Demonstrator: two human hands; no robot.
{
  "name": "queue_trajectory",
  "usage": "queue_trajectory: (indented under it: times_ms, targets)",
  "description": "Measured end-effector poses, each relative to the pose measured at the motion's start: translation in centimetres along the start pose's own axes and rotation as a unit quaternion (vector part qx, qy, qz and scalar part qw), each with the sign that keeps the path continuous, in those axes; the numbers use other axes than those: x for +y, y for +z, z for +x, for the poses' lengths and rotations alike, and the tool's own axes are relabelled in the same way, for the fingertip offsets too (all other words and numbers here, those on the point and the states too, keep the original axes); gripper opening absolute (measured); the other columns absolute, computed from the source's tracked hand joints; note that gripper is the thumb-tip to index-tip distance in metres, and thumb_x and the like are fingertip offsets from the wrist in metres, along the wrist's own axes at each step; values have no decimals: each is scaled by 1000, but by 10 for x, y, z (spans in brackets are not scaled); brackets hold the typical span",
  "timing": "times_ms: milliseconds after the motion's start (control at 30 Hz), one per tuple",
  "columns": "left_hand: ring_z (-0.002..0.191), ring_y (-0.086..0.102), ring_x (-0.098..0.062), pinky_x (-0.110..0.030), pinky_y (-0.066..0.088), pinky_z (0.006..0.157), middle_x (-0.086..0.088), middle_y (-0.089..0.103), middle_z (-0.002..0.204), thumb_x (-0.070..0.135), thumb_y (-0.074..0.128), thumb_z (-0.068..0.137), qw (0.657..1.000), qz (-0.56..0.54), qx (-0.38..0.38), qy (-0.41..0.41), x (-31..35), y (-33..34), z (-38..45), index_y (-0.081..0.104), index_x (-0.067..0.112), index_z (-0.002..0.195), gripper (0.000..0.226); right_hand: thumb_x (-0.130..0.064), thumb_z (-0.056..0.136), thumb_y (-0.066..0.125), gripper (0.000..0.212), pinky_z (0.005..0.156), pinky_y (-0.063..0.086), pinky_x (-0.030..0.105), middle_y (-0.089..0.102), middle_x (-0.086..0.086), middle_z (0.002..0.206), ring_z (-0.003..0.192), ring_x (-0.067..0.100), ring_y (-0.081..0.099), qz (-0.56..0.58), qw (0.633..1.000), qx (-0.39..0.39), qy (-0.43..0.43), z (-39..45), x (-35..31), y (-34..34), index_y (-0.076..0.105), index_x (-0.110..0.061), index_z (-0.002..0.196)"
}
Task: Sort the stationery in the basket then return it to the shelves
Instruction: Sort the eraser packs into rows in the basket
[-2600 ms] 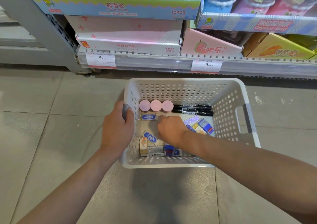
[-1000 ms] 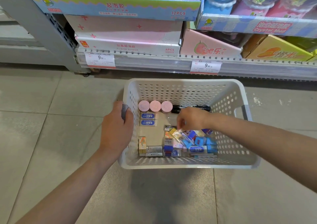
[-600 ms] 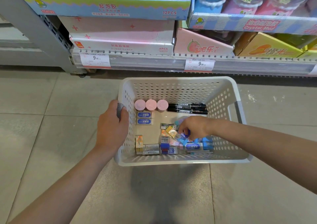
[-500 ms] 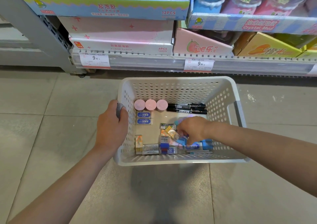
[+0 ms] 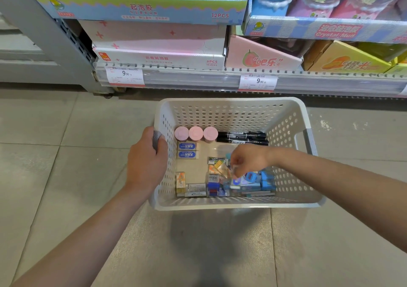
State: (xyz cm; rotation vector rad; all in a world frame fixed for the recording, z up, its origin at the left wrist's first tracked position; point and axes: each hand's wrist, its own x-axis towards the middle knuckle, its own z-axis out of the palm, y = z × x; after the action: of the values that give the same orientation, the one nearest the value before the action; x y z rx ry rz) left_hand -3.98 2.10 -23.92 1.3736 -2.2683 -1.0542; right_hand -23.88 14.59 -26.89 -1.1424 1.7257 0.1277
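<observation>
Right hand [image 5: 248, 161]: reaching into the basket from the right, fingers curled downward over the jumbled heap of small packets [image 5: 242, 181]; fingertips appearing to be pinching a small clear-wrapped piece [image 5: 235, 170], though what it is cannot be made out.

Left hand [image 5: 147, 161]: curling round the grey grip [image 5: 156, 140] of the basket's left handle, thumb lying over the rim.

Basket [image 5: 231, 110]: white, perforated, sitting on the tiled floor [image 5: 55, 165] just in front of the shelf, long axis running left to right; right handle [image 5: 309, 141] showing grey.

Contents, sorted portion:
- three pink round-capped tubes [image 5: 195, 133], standing upright in a row along the far wall, left corner
- two black markers [image 5: 242, 138], lying side by side, long axes running left to right, just beside the tubes
- two blue-sleeved erasers [image 5: 187, 150], lying flat one behind the other, long axes left to right, near the left wall

Contents, unsorted portion: orange box [image 5: 180, 182] lying with its long axis running front to back at the near-left; white packet [image 5: 196, 190] beside it; blue and yellow pieces overlapping at the near-right, partly hidden under the right hand, labels too small to read.

Shelf [image 5: 198, 78]: carrying two price tags and boxed goods; upper boxes being cut off by the top edge
</observation>
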Motion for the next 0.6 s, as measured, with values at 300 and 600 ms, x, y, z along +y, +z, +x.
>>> queue_trajectory:
  times_ms: [300,600]
  targets:
    - [54,51,-8,-6,37,39,5,52,77,22,40,100,1000,-1,2,-4,0,-1,1,48,7,103,16,-3,94,47,17,48,52,13,57,7,75,44,4,60,478,878,14,-2,15,-32,11,50,-12,81]
    - [52,50,-10,-21,37,44,7,53,68,22,41,99,1000,1,1,-3,-2,0,2,45,11,92,14,-2,81,65,20,60,40,18,58,-7,77,71,5,50,441,895,61,18,31,-33,15,62,-20,73]
